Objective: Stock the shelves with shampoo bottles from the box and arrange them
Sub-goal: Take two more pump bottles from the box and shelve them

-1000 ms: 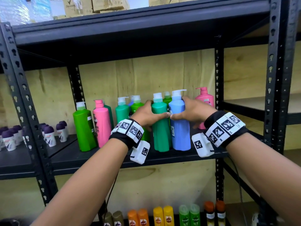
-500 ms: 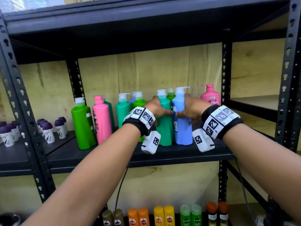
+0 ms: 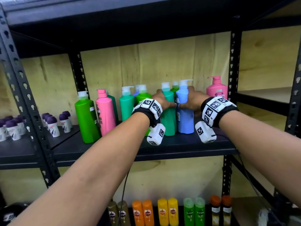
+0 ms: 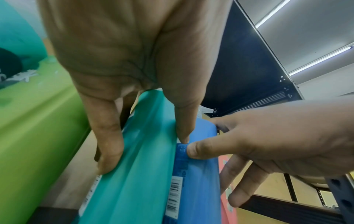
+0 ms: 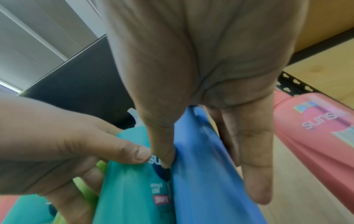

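A teal pump bottle (image 3: 169, 118) and a blue pump bottle (image 3: 185, 121) stand upright, side by side and touching, on the black middle shelf (image 3: 179, 146). My left hand (image 3: 164, 101) grips the teal bottle (image 4: 138, 174), thumb on its right edge and fingers (image 4: 107, 151) down its left side. My right hand (image 3: 189, 101) grips the blue bottle (image 5: 201, 189), thumb at the seam between the two and fingers (image 5: 254, 174) on its right side. The two thumbs meet where the bottles touch. No box is in view.
More pump bottles stand on the same shelf: light green (image 3: 86, 121), pink (image 3: 105, 113), teal (image 3: 126, 108) and green ones to the left, a pink one (image 3: 217, 92) at the right by the upright post (image 3: 232, 75). Small purple-capped bottles (image 3: 52, 126) fill the left bay. Smaller bottles line the shelf below.
Both hands have slid the teal and blue bottles together further back on the shelf, keeping the same grips. The head view has dipped a little.
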